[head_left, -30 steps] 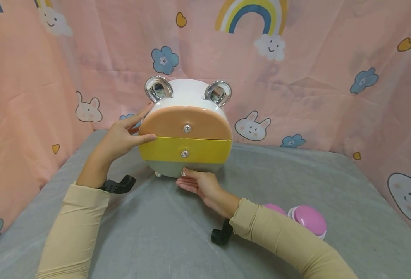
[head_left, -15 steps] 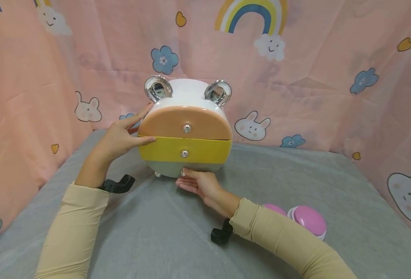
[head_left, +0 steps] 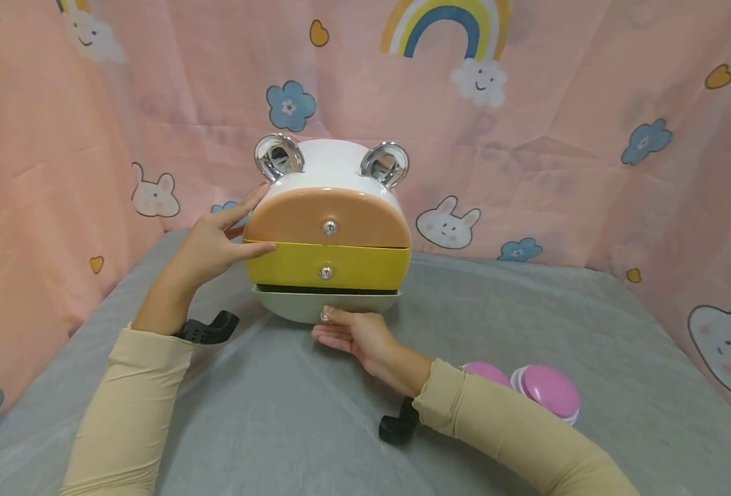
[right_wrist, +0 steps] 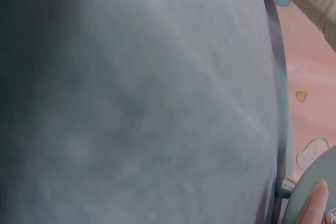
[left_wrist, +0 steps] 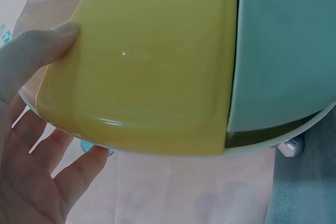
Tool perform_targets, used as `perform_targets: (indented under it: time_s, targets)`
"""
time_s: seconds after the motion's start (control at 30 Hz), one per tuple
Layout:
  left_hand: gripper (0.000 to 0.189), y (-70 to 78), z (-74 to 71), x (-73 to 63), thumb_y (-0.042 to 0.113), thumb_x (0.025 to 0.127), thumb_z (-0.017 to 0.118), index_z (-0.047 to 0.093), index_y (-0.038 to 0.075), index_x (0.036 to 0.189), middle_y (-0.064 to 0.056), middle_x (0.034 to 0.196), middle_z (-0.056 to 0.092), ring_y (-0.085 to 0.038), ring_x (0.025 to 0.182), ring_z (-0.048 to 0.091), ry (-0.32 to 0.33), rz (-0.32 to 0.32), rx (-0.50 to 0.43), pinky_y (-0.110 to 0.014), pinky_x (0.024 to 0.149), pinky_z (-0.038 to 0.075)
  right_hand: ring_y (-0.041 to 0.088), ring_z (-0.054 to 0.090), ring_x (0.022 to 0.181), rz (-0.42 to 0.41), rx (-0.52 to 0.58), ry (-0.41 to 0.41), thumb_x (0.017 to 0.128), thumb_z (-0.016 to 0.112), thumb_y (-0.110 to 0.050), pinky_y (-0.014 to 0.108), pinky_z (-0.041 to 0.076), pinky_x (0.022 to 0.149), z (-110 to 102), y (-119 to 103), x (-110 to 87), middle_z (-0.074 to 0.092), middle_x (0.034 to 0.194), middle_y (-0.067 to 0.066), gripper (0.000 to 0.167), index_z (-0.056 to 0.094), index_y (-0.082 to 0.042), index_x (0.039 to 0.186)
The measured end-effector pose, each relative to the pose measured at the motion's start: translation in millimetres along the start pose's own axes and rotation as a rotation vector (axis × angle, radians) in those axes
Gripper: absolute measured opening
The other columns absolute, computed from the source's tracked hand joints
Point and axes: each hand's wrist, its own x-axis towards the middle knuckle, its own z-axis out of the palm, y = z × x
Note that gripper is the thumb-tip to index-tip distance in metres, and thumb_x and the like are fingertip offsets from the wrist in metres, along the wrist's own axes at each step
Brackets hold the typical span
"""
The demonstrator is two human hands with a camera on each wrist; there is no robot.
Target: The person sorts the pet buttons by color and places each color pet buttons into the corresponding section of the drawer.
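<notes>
A small drawer cabinet (head_left: 331, 160) with a white shell and two silver rings on top faces me. Its orange top drawer (head_left: 365, 217) and yellow middle drawer (head_left: 297, 260) are closed. The pale green bottom drawer (head_left: 284, 304) stands slightly out, with a dark gap above it. My left hand (head_left: 207, 248) holds the cabinet's left side. In the left wrist view its thumb (left_wrist: 44, 45) lies on the front and the other fingers rest along the side. My right hand (head_left: 365, 341) pinches the bottom drawer's clear knob (head_left: 324, 315). The right wrist view catches only one fingertip against the green front (right_wrist: 320, 171).
Two pink round cases with white rims lie on the grey cloth (head_left: 266, 427) at the right. One pink case (head_left: 550, 391) shows well; the other (head_left: 486, 373) is partly behind my right sleeve. A pink patterned curtain (head_left: 545, 193) hangs behind and at both sides.
The green bottom drawer has come a little way out toward me, along with my right hand on its knob. My left hand keeps its place on the cabinet.
</notes>
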Motion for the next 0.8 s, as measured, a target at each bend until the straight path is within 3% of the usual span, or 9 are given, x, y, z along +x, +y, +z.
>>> perform_targets:
  time_s: [0.2,0.8]
  targets:
    - [0.083,-0.4,-0.7,-2.6,0.031,0.084,0.081,0.033,0.048,0.150,0.006,0.161,0.034,-0.029,0.148,0.036,-0.012,-0.024,0.019,-0.048,0.116,0.040,0.018,0.074,0.081,0.022,-0.016,0.001,0.098,0.062,-0.011,0.037,0.062,0.087,1.1,5.4,-12.3,0.074,0.085,0.011,0.026,0.065,0.009,0.115]
    - [0.084,0.7,-4.8,-1.9,0.036,0.083,0.081,0.031,0.055,0.148,0.002,0.162,0.034,-0.030,0.148,0.036,-0.029,-0.049,0.019,-0.050,0.116,0.040,0.016,0.073,0.088,0.056,-0.048,-0.034,0.099,0.061,-0.013,0.032,0.061,0.088,2.6,15.2,-53.9,0.075,0.095,0.011,0.033,0.061,0.010,0.122]
